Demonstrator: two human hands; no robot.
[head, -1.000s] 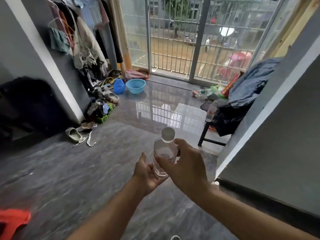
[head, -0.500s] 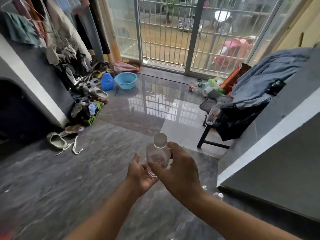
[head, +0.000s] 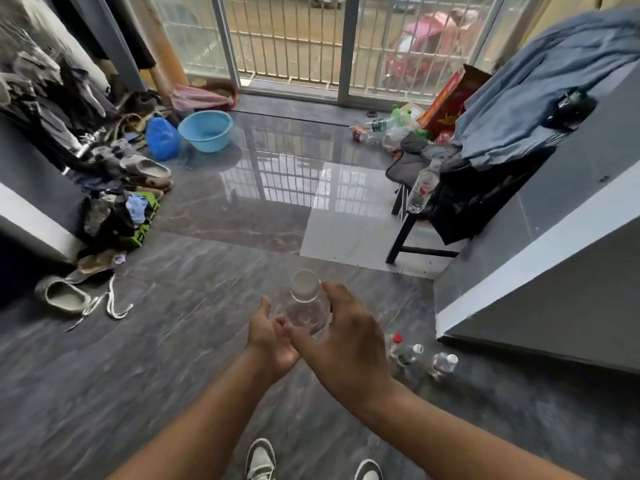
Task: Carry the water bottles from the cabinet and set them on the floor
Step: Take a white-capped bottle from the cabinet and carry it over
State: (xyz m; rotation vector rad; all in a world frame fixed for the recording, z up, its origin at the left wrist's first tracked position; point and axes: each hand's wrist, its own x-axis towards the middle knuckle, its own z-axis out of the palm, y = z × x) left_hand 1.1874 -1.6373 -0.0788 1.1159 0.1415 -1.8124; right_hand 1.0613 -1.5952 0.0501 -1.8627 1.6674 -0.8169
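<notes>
Clear plastic bottle (head: pixel 306 308) at frame centre, upright, pale cap toward camera, held above floor (head: pixel 173 358). Right hand (head: pixel 341 344) wrapped round bottle from 3 o'clock side, fingers curled over its shoulder, thumb across its front. Left hand (head: pixel 272 336) at 9 o'clock of bottle, palm turned up, fingers loosely spread, fingertips touching bottle's lower side; base contact hidden by right hand. Both forearms bare, reaching from bottom edge.

Three more bottles on floor at 4 o'clock of hands, just beside wall corner: red-cap bottle (head: pixel 394 344), green-label bottle (head: pixel 410 355), white-cap bottle (head: pixel 443 363), close together, blurred. Another bottle (head: pixel 420 188) at 2 o'clock, tilted against dark clothes on black chair (head: pixel 408 233). Blue garment (head: pixel 540 95) draped above chair, top right. Red box (head: pixel 446 102) and scattered litter at 1 o'clock near barred door (head: pixel 311 46).

Blue basin (head: pixel 206 129) at 11 o'clock, blue bag (head: pixel 161 138) touching its left side. Pile of shoes and clothes along left wall at 10 o'clock. Grey slipper (head: pixel 64 296) and white cord (head: pixel 110 304) at 9 o'clock. Two sneakers (head: pixel 259 459) at 6 o'clock, bottom edge. Dark marbled tile, glossy, door bars reflected at 12 o'clock.
</notes>
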